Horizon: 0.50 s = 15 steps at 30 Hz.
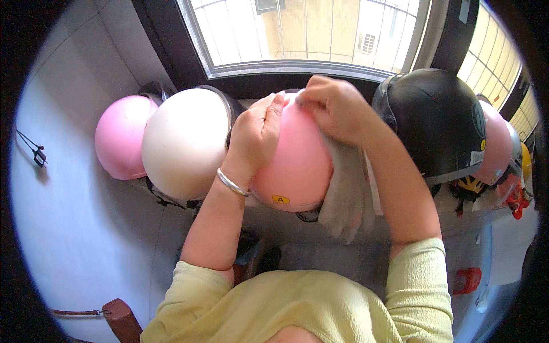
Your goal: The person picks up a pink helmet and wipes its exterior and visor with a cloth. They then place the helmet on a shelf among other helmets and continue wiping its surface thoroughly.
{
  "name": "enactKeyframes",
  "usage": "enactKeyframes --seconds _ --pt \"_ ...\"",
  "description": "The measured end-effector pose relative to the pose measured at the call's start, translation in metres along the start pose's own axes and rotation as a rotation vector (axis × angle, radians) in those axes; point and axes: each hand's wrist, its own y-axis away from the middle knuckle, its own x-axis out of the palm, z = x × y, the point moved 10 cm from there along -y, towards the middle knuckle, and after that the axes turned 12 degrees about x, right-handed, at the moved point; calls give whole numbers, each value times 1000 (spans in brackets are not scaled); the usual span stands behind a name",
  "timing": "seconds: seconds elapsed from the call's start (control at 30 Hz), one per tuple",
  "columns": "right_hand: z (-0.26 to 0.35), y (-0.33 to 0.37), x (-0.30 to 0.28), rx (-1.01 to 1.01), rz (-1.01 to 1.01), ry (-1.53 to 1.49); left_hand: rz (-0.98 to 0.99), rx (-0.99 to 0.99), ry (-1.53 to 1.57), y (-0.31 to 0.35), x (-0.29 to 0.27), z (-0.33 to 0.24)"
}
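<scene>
In the middle stands a pink helmet (297, 154) with a round yellow sticker low on its near side. My left hand (257, 131), with a silver bangle at the wrist, grips its upper left side, fingers close together and partly hidden. At the far top edge of the shell, my right hand (337, 106) is closed in a pinch; what lies between its fingertips does not show. A grey cloth (346, 194), shaped like a glove, hangs down the helmet's right side below my right hand.
A white helmet (186, 143) and another pink helmet (121, 137) sit to the left. On the right are a black helmet (432, 123) and a further pink one (496, 143). Behind the row is a barred window (320, 34). A brown bag (121, 321) lies at lower left.
</scene>
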Motion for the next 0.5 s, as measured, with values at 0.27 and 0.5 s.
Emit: enactKeyframes --seconds 0.27,0.5 --pt "-26 -4 1 111 -11 -1 11 -36 4 -1 1 2" --pt "-75 7 -6 305 -77 -56 21 -19 49 -4 5 -2"
